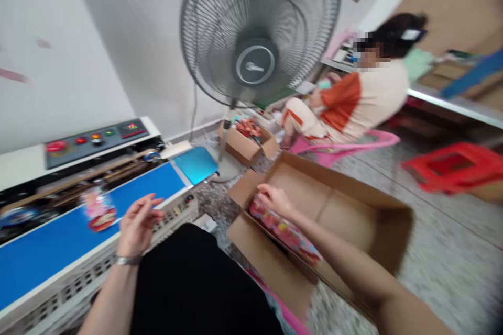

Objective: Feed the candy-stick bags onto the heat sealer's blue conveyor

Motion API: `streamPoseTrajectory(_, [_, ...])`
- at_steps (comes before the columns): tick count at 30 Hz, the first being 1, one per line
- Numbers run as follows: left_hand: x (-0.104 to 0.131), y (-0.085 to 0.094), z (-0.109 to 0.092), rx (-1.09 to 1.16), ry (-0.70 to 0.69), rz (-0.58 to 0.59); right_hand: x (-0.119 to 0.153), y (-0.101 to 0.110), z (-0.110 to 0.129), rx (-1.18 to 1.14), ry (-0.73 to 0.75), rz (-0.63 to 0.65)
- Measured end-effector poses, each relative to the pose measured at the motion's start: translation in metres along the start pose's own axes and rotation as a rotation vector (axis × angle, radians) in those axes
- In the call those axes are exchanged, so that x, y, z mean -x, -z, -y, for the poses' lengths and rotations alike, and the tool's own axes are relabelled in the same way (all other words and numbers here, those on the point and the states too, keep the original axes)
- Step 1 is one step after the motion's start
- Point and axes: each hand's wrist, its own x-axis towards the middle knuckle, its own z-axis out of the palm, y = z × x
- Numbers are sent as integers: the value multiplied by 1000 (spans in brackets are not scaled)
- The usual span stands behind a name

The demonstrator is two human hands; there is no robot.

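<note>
1. Found at left: long conveyor with flat blue belt and white perforated side frame (39,267).
2. Noted at right, beyond the boxes: seated co-worker in cream and orange clothing (379,94).
3. Noted at upper centre: large grey round wire-cage fan (255,65).
4. Found at centre right: open brown rectangular cardboard carton (346,209), flaps spread outward.
5. Noted beneath the fan: smaller open brown cardboard box (240,147), filled with reddish items, too blurred to identify.
6. Found inside the carton, along the wall nearest the lap: row of shiny red multicoloured packets (288,235); cannot count because of blur.
7. Observed right hand (275,200) over the row's far end, fingers bent and touching; cannot tell whether gripping.
8. Observed left hand (138,222) beside the belt, loosely open, fingers slightly curled, holding nothing.
9. Found lying on the belt, near the left hand: single pink-and-red printed plastic packet (99,209).
</note>
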Motion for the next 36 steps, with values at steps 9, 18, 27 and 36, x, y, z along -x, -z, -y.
streamPoseTrajectory(9, [4, 5, -2, -247, 48, -38, 150, -6, -135, 63, -393, 138])
streamPoseTrajectory(18, [1, 16, 7, -301, 99, -128, 134, -65, -132, 104, -495, 43])
streamPoseTrajectory(27, [10, -2, 1, -324, 133, -175, 113, -71, -129, 178, -432, 53])
streamPoseTrajectory(36, [3, 8, 11, -360, 184, -192, 109, -83, -121, 257, -367, 85])
